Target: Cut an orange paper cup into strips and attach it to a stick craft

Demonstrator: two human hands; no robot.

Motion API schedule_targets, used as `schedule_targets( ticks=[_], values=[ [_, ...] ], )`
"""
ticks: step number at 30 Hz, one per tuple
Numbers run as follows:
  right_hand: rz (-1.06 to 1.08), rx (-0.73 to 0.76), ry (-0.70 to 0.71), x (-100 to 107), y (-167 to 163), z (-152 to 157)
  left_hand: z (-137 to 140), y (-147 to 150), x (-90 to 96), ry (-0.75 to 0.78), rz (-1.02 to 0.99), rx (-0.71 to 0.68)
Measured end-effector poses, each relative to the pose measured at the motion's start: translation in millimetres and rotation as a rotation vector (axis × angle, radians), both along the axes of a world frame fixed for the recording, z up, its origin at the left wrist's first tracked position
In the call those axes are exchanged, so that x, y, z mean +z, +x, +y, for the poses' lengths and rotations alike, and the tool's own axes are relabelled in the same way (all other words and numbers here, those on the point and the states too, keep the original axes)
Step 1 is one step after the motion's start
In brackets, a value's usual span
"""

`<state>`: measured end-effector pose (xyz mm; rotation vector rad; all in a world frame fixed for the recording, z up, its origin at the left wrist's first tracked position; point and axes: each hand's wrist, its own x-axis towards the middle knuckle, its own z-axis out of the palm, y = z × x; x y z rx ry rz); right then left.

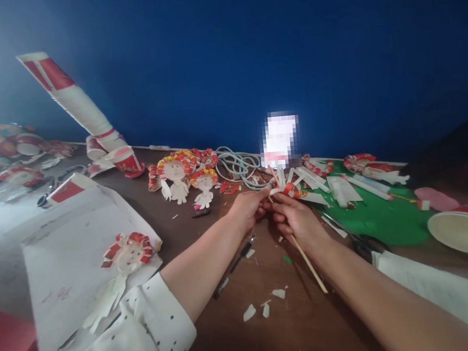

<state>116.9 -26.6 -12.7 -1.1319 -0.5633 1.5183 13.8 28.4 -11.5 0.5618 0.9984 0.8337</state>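
Observation:
Over the brown table, my left hand (pixel 248 209) and my right hand (pixel 297 216) meet with fingers closed. A thin wooden stick (pixel 309 264) runs through my right hand, its lower end slanting down toward me. At the fingertips of my left hand is a curled white paper strip (pixel 275 191), pinched close to the stick. Red-orange and yellow paper pieces (pixel 290 190) show just beyond my right fingers. The fingers partly hide where paper and stick meet. Below my left wrist lies a black pen (pixel 243 253) on the table.
Paper dolls with red-and-yellow curled hair (pixel 175 172) lie behind my left forearm. Another doll (pixel 128 254) rests on white sheets (pixel 69 255). Black-handled scissors (pixel 365 245), a green sheet (pixel 385 219) and a paper bowl (pixel 466 231) are at right. A bright pixelated screen (pixel 282 136) stands behind.

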Motion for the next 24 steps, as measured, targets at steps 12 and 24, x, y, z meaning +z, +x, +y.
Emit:
schedule_targets(
  ticks=[12, 24],
  values=[
    [-0.008, 0.044, -0.018, -1.9, 10.4, 1.9, 1.9, -4.4, 4.3, -0.030, 0.000, -0.055],
    [-0.074, 0.053, 0.054, -3.8, 10.1, -2.8, -1.1, -2.4, 5.9, 0.030, 0.091, -0.075]
  ],
)
